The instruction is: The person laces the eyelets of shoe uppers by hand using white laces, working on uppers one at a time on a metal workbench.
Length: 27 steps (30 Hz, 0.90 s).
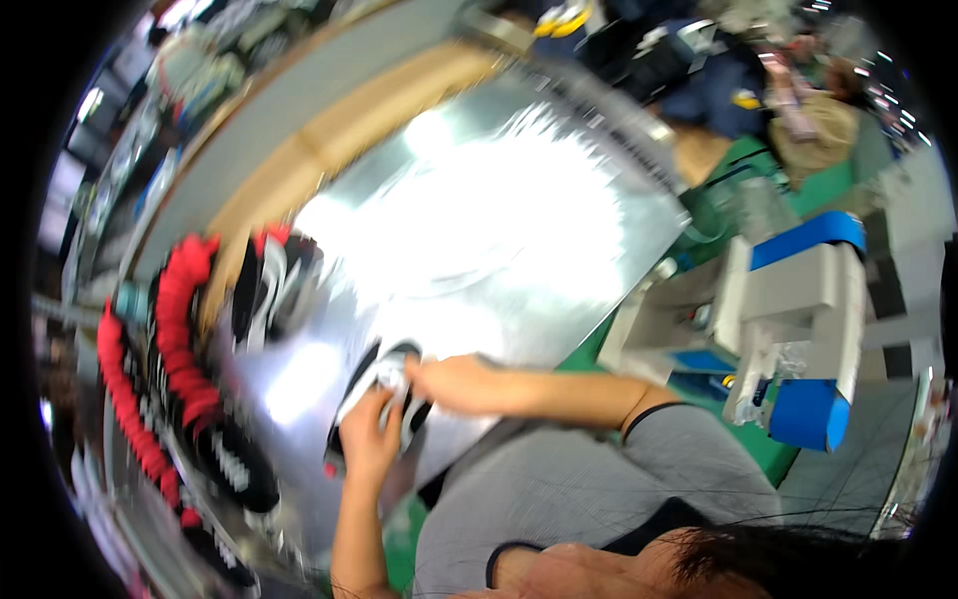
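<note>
Both my hands work at a black and white piece (354,391), shaped like a shoe upper, which lies near the close edge of the shiny metal tabletop (639,225). The fingers of my left hand (369,434) are closed on its near side. Across from it, my right hand (454,384) pinches the upper's far edge, close to the left fingertips. A small spot of red shows at the near end of the upper. Motion blur hides the finer details, and my hands cover much of the piece.
Overlapping rows of red and black shoe parts (185,329) run along the left. Nearer the tabletop's left edge lie more black, white and red pieces (269,285). A beige and blue machine or stand (798,299) is at the right. Dark items (689,80) are heaped at the far right.
</note>
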### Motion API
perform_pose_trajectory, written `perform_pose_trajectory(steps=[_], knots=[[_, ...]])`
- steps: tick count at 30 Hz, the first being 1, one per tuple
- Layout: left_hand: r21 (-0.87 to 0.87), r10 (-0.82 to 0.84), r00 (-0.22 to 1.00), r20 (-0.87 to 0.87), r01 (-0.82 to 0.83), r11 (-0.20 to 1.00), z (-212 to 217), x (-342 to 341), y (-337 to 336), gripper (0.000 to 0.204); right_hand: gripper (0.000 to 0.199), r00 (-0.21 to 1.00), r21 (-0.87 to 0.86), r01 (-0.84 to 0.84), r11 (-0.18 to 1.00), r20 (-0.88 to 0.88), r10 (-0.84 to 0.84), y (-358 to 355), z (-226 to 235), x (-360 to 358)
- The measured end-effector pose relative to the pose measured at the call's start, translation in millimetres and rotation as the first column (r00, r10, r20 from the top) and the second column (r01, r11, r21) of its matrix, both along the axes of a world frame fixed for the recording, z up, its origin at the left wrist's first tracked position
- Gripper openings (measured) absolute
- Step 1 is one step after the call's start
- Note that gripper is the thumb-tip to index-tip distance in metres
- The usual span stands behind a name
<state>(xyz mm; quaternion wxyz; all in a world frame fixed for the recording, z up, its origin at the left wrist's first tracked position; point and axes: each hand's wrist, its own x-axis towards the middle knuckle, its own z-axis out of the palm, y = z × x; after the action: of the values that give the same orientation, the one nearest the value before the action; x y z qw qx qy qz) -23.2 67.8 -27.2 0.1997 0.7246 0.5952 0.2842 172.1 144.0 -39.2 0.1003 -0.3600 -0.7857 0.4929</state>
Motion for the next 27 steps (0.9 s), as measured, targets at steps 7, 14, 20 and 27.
perform_pose_trajectory(steps=[7,14,20,27], knots=[[0.253,-0.149,0.989,0.009,0.142,0.957,6.4,-0.8,-18.8,0.018,0.045,0.852,-0.147,0.253,0.956,-0.434,-0.292,50.3,-5.5,42.2],[-0.199,0.134,0.898,0.418,-0.053,0.979,-80.9,-57.3,-19.3,0.035,0.056,0.851,-0.037,0.257,0.966,-0.464,-0.244,26.9,-16.9,9.9],[-0.693,0.469,0.642,0.606,0.137,0.708,-7.2,-19.8,-8.2,0.036,0.057,0.792,-0.068,0.291,0.954,-0.543,-0.28,16.2,-41.4,-8.1],[-0.797,0.532,0.698,0.48,0.093,0.597,22.6,-1.2,-3.9,0.03,0.045,0.827,-0.217,0.334,0.917,-0.399,-0.396,7.9,-7.7,0.0]])
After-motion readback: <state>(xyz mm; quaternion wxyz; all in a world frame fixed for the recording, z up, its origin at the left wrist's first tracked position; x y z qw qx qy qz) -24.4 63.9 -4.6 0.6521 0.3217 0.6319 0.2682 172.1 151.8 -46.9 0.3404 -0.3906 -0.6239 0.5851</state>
